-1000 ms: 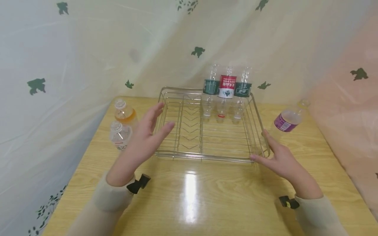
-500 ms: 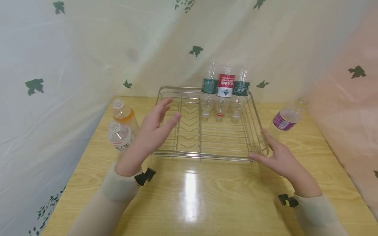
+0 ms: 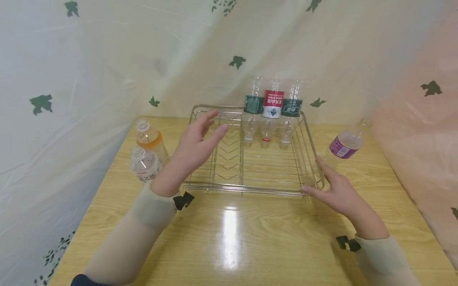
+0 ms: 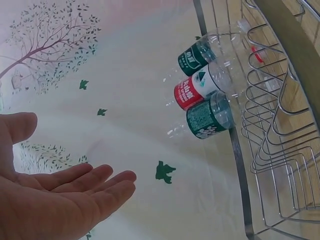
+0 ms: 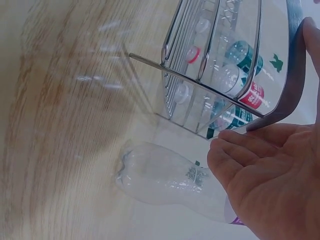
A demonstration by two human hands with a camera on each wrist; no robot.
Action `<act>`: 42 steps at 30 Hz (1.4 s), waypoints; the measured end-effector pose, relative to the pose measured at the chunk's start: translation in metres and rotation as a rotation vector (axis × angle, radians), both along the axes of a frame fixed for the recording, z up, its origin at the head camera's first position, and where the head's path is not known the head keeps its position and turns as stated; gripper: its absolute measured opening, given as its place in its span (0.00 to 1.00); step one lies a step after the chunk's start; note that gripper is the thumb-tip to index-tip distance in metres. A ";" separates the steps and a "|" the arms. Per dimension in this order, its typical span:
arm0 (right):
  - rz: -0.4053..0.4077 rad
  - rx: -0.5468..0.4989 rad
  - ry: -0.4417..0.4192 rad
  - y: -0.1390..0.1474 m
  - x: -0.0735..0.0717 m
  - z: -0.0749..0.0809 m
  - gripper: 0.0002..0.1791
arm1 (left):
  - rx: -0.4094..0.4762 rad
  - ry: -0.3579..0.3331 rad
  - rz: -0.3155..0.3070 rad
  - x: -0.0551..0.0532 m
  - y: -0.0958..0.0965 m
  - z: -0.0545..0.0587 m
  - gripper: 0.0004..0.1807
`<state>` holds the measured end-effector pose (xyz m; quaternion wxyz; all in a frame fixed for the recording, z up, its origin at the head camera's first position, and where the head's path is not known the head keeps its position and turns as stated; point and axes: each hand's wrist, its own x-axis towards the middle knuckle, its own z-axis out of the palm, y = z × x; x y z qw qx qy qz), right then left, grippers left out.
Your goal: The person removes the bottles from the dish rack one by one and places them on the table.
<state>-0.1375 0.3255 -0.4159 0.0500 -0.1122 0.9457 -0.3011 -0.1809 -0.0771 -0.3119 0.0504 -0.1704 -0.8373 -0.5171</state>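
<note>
A metal wire dish rack (image 3: 243, 188) sits on the table. Three clear plastic bottles stand upside down along its back right: one with a red-and-white label (image 3: 273, 104) between two green-labelled ones, a left bottle (image 3: 253, 104) and a right bottle (image 3: 292, 107). My left hand (image 3: 193, 149) hovers over the rack's left side, holding nothing; the left wrist view shows its fingers (image 4: 107, 192) extended and thumb apart. My right hand (image 3: 338, 193) touches the front right corner, thumb on the rim. In the right wrist view its fingers (image 5: 245, 150) lie straight along the rack's outside.
Two uncapped bottles, one orange-banded (image 3: 150, 139) and one with a white label (image 3: 144, 163), stand left of the rack. A purple-labelled bottle (image 3: 344, 146) stands to its right. A patterned curtain (image 3: 200, 51) hangs behind the wood-grain table (image 3: 272, 238).
My left hand has moved right and away from me, from beside the left bottles to over the rack. My right hand stays at the rack's corner, and the bottles have not moved.
</note>
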 end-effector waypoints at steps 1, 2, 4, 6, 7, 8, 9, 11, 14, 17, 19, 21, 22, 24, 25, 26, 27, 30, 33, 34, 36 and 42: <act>0.001 0.000 0.002 0.000 0.000 0.000 0.61 | -0.002 -0.004 0.005 -0.001 0.001 0.000 0.36; 0.001 -0.001 0.004 0.000 -0.001 0.001 0.61 | 0.000 -0.006 0.007 -0.003 0.002 0.001 0.36; 0.001 -0.003 0.003 0.000 -0.001 0.002 0.60 | -0.003 -0.011 0.012 -0.005 0.004 0.002 0.37; 0.001 -0.004 0.000 0.000 -0.001 0.003 0.60 | 0.003 -0.024 0.018 -0.008 0.006 0.002 0.37; 0.000 -0.003 -0.002 0.000 -0.001 0.004 0.60 | 0.003 -0.033 0.022 -0.009 0.007 0.002 0.37; 0.000 -0.002 -0.003 0.000 -0.001 0.004 0.60 | 0.005 -0.040 0.023 -0.011 0.008 0.002 0.37; -0.001 -0.001 -0.005 0.000 -0.001 0.005 0.60 | 0.006 -0.050 0.026 -0.012 0.009 0.003 0.37; -0.003 0.003 -0.006 -0.001 -0.001 0.005 0.60 | 0.005 -0.067 0.035 -0.016 0.011 0.004 0.37; -0.008 0.002 -0.008 -0.001 -0.001 0.005 0.60 | -0.003 -0.106 0.054 -0.022 0.014 0.006 0.38; -0.007 0.004 -0.016 -0.001 0.000 0.004 0.61 | -0.019 -0.133 0.070 -0.025 0.017 0.009 0.38; -0.005 0.006 -0.016 -0.001 0.001 0.004 0.61 | -0.032 -0.138 0.077 -0.026 0.019 0.011 0.38; -0.001 0.007 -0.015 -0.001 0.001 0.003 0.61 | -0.034 -0.139 0.077 -0.027 0.021 0.011 0.39; 0.000 0.008 -0.009 -0.001 0.001 0.003 0.60 | -0.034 -0.141 0.076 -0.028 0.022 0.011 0.39; 0.000 0.005 -0.007 -0.001 0.000 0.003 0.60 | -0.027 -0.142 0.073 -0.031 0.024 0.010 0.40; 0.000 0.004 -0.008 -0.001 0.000 0.003 0.60 | -0.021 -0.145 0.072 -0.033 0.025 0.009 0.40; 0.002 0.004 -0.009 -0.002 0.000 0.003 0.60 | -0.018 -0.149 0.074 -0.034 0.026 0.009 0.40; 0.003 0.006 -0.009 -0.002 0.000 0.003 0.60 | -0.025 -0.158 0.078 -0.036 0.026 0.008 0.40; 0.006 0.009 -0.013 -0.002 0.000 0.003 0.61 | -0.042 -0.185 0.088 -0.042 0.027 0.007 0.41; 0.006 0.009 -0.010 -0.002 0.000 0.003 0.61 | -0.054 -0.209 0.089 -0.048 0.029 0.006 0.44; 0.007 0.008 -0.008 -0.002 0.000 0.003 0.61 | -0.051 -0.211 0.088 -0.050 0.030 0.006 0.45; 0.010 0.008 -0.004 -0.001 0.000 0.002 0.61 | -0.040 -0.218 0.087 -0.054 0.032 0.006 0.45; 0.009 0.005 -0.007 -0.001 -0.001 0.002 0.61 | -0.041 -0.243 0.101 -0.069 0.037 -0.001 0.44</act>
